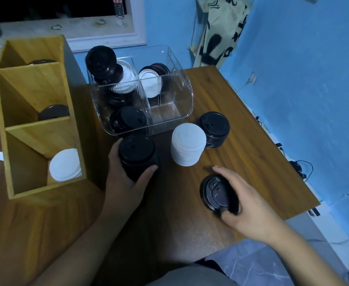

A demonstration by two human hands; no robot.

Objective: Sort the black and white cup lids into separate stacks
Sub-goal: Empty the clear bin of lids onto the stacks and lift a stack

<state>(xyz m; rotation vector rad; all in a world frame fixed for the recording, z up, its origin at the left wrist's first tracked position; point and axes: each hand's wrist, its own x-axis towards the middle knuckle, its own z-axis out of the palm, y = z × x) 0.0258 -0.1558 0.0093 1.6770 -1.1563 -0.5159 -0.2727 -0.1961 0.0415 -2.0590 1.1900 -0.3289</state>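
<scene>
My left hand (126,178) grips a tall stack of black lids (137,154) just in front of the clear bin. My right hand (245,201) holds a single black lid (215,193), tilted up on edge above the table. A white lid stack (188,144) stands on the table between them, with a shorter black lid stack (214,129) behind it to the right. The clear plastic bin (169,118) holds mixed black and white lids in its compartments.
A wooden divided box (35,129) stands at the left, with white lids (65,165) in its near compartment and dark lids further back. The table's right edge (272,141) runs close to the blue wall, with cables below it.
</scene>
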